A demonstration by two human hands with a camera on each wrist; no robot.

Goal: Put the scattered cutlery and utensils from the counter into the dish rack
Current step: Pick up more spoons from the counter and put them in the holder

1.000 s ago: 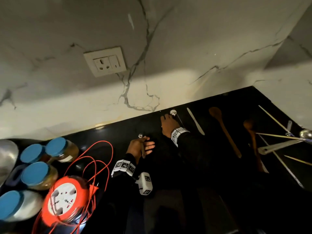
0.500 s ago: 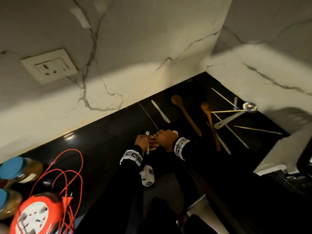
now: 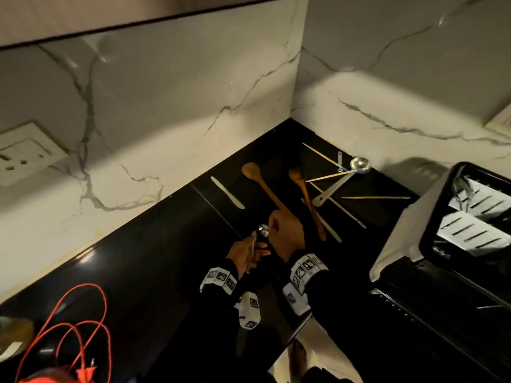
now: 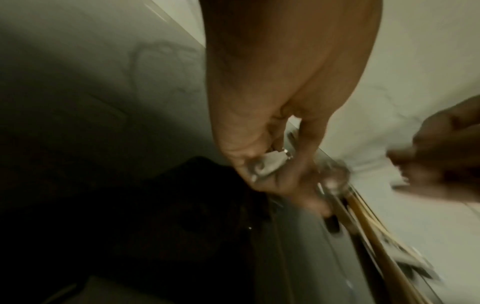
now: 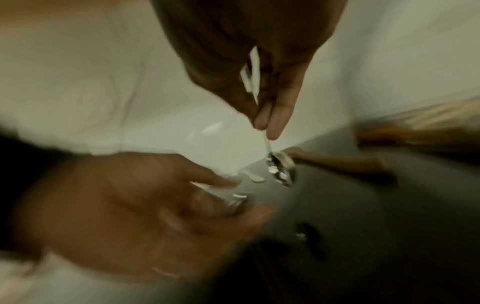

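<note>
the right hand (image 3: 286,233) pinched a spoon (image 5: 281,171); the left hand (image 3: 246,254) gripped a metal utensil (image 4: 267,165) mid-worktop (image 3: 166,258).

Home kitchen: a black bench (image 3: 154,272) met marble-veined walls (image 3: 166,106), with wooden spoons (image 3: 262,186), a dish rack (image 3: 470,230) and a wall socket (image 3: 25,158).

The right hand (image 3: 286,233) has lifted a small spoon (image 3: 263,230) off the bench (image 3: 154,261) and brought it beside the left hand (image 3: 246,254), nearer the wooden spoons.
</note>
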